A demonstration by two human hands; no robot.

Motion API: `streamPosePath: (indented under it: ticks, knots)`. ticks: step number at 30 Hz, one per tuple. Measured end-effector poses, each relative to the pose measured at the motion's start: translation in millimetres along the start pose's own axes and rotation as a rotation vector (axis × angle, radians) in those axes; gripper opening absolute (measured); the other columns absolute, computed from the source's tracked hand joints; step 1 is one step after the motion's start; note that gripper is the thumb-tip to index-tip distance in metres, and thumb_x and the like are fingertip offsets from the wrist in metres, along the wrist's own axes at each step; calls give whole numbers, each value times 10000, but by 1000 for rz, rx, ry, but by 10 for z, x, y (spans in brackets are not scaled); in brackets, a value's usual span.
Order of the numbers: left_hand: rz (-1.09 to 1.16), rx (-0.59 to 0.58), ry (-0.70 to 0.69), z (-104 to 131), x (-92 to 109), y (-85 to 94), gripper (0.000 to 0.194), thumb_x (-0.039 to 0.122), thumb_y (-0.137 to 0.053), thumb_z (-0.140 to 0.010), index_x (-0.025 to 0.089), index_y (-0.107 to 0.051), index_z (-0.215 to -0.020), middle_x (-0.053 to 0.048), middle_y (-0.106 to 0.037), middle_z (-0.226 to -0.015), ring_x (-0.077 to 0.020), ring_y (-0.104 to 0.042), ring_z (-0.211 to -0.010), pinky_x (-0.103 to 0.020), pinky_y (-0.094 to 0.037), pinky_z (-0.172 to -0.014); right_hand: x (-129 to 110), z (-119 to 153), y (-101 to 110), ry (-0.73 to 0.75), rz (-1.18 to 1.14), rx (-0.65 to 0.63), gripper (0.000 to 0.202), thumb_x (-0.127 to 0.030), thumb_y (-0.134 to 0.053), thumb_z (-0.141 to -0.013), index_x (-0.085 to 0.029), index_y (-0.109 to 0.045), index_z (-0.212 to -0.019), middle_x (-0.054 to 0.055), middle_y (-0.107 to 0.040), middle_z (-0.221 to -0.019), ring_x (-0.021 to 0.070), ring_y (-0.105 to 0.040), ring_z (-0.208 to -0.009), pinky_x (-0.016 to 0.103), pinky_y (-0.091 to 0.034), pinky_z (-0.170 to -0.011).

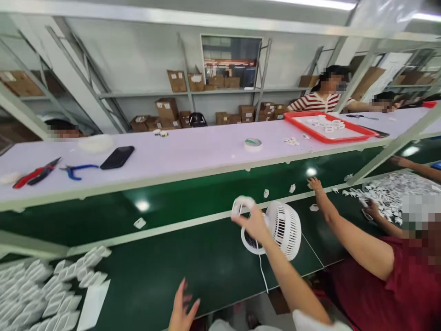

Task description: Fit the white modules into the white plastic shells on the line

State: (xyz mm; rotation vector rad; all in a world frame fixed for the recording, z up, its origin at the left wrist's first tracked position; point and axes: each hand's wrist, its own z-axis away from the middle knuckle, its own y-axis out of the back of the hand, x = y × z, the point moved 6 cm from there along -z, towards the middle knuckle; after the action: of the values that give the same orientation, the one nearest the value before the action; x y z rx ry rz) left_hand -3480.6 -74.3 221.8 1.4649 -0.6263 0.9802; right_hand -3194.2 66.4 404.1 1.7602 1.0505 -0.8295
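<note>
My right hand [257, 223] is raised over the work surface, fingers closed around a small white plastic housing [237, 208] with an opening in its face. Just behind and below that hand stands a white desk fan [285, 230], its cord hanging over the near edge. Low in the view, my left hand [184, 305] hovers above the dark green bench [148, 271] with fingers spread and nothing in them. Many similar white housings [58, 294] lie in rows at the left, beside a white sheet [93, 303].
A co-worker in a red top reaches a hand [314, 184] toward the green belt [193, 197], which carries several loose white pieces. Pliers [77, 170], a black phone [117, 157], a tape roll [253, 145] and a red tray [292, 120] rest on the raised shelf. White parts [392, 193] are heaped at right.
</note>
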Motion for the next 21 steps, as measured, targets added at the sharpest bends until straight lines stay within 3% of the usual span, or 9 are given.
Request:
streamPosePath:
  ticks: [2, 4, 6, 9, 14, 18, 21]
  knots:
    - [100, -139, -106, 105, 297, -11, 806, 420, -633, -786, 276, -211, -1458, -143, -358, -1475, -253, -617, -1059, -414, -561, -858, -111, 725, -446, 10, -52, -135, 387, -203, -780, -646, -219, -667, -1015, 31, -656, -1021, 205, -626, -938, 322, -526, -849]
    - [151, -285, -258, 135, 734, -52, 774, 300, -617, -777, 253, -238, -1450, -141, -390, -1459, -235, -597, -1084, -392, -536, -901, -205, 1241, -660, 7, -95, -211, 391, -223, -747, -688, -228, -655, -1068, 28, -641, -949, 178, -621, -798, 300, -544, -733]
    - [130, -341, -368, 136, 1122, -64, 634, 210, -574, -770, 218, -369, -1371, -114, -567, -1273, -208, -621, -978, -362, -534, -860, -285, 1505, -679, 18, -136, -257, 407, -256, -710, -738, -241, -625, -1136, 28, -633, -932, 176, -613, -774, 304, -545, -721]
    - [51, -242, -515, 197, 1522, 14, 435, 134, -517, -762, 199, -490, -1191, -71, -622, -1062, -193, -611, -910, -326, -521, -806, -434, 1590, -461, 105, -174, -255, 381, -278, -627, -834, -266, -575, -1211, 45, -642, -1027, 200, -626, -919, 336, -535, -834]
    - [-204, -196, -725, 481, 1815, 80, 408, 53, -432, -766, 204, -477, -1142, -65, -590, -1019, -176, -576, -856, -283, -498, -741, -727, 1649, -62, 320, 57, -195, 272, -226, -581, -886, -278, -623, -1150, 70, -632, -1183, 230, -608, -1070, 382, -516, -908]
    - [-411, -148, -840, 652, 1882, 91, 437, 21, -371, -754, 181, -478, -1146, -88, -589, -1045, -194, -568, -882, -296, -496, -729, -716, 1763, -20, 347, 188, -257, 268, -271, -599, -880, -253, -669, -1138, 96, -643, -1205, 283, -627, -1040, 441, -529, -872]
    - [-534, -168, -800, 721, 1814, 46, 357, 22, -353, -775, 174, -505, -1061, -78, -590, -975, -196, -549, -836, -298, -481, -694, -563, 1822, -83, 262, 112, -324, 244, -247, -615, -840, -232, -707, -1066, 103, -679, -1136, 302, -640, -996, 461, -534, -846]
